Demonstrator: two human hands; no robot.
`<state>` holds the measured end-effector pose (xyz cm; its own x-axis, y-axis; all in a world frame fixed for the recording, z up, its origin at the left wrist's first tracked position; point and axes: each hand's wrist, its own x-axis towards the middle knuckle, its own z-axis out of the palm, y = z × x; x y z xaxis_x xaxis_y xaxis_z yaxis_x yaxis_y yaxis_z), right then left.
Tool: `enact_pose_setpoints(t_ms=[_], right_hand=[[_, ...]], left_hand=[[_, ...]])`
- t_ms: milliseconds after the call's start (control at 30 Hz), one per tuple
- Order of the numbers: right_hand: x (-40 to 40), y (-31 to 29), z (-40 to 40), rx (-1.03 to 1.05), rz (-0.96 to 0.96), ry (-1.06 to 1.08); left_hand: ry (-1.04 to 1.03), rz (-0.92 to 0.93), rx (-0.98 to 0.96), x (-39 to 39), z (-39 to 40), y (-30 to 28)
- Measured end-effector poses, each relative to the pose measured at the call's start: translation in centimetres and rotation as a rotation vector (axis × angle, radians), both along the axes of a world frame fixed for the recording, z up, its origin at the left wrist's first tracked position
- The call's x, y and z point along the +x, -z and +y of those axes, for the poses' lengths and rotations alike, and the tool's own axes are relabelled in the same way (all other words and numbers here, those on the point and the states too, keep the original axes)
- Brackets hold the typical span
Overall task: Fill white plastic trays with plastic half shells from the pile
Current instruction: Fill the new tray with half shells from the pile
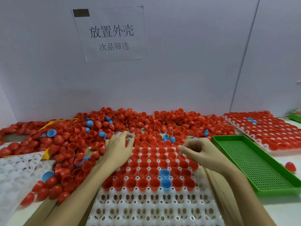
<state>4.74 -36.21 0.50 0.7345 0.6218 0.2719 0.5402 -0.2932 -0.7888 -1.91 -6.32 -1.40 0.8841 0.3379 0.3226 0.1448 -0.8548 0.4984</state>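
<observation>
A big pile of red half shells [146,121] with a few blue ones lies along the back wall. In front of me a white plastic tray [154,212] has its far rows filled with red shells and two blue shells [165,183]; its near rows are bare. My left hand [118,147] reaches into the pile's edge, curled fingertips round a small blue half shell [129,139]. My right hand [200,150] hovers over the tray's far right rows, fingers curled, with nothing seen in it.
A green perforated tray [254,165] lies at the right, and behind it a white tray full of red shells [267,126]. Bare white trays [17,173] sit at the left beside a yellow tray [53,123] buried in shells. One loose red shell [290,166] lies far right.
</observation>
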Motion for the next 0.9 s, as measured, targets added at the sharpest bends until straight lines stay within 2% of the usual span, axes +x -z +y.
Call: enact_pose_setpoints(t_ms=[67,167,267,333,433,500,567,667,767,833,900], right_hand=[[0.0,0.1,0.0,0.015,0.002,0.014],[0.3,0.4,0.0,0.015,-0.005,0.047],[0.5,0.6,-0.1,0.019,-0.012,0.065],[0.6,0.8,0.0,0.02,-0.022,0.071],[0.7,1.0,0.1,0.009,-0.032,0.078],[0.8,1.1,0.1,0.002,-0.041,0.083],[0.7,1.1,0.2,0.026,-0.048,0.082],[0.3,0.7,0.5,0.094,-0.05,0.059],[-0.3,0.5,1.3,0.113,-0.025,0.024],[-1.0,0.2,2.1,0.164,0.046,-0.004],[-1.7,0.0,2.7,0.239,0.137,-0.05]], left_hand=[[0.017,0.028,-0.022,1.9,0.3,-1.1],[0.07,0.191,-0.063,4.3,0.7,-2.3],[0.07,0.324,0.055,6.0,1.2,-2.2],[0.058,0.336,0.122,6.8,1.8,-1.8],[0.053,0.337,0.073,7.0,2.4,-1.6],[0.023,0.272,0.085,6.6,2.3,-1.5],[0.028,0.07,0.033,5.5,1.8,-1.7],[0.204,-0.196,-0.37,2.3,-0.3,-2.3],[0.426,-0.196,-0.646,-1.2,-2.8,-2.1],[0.517,-0.188,-0.671,-2.8,-4.2,-1.8],[0.552,-0.223,-0.601,-3.5,-4.9,-1.5]])
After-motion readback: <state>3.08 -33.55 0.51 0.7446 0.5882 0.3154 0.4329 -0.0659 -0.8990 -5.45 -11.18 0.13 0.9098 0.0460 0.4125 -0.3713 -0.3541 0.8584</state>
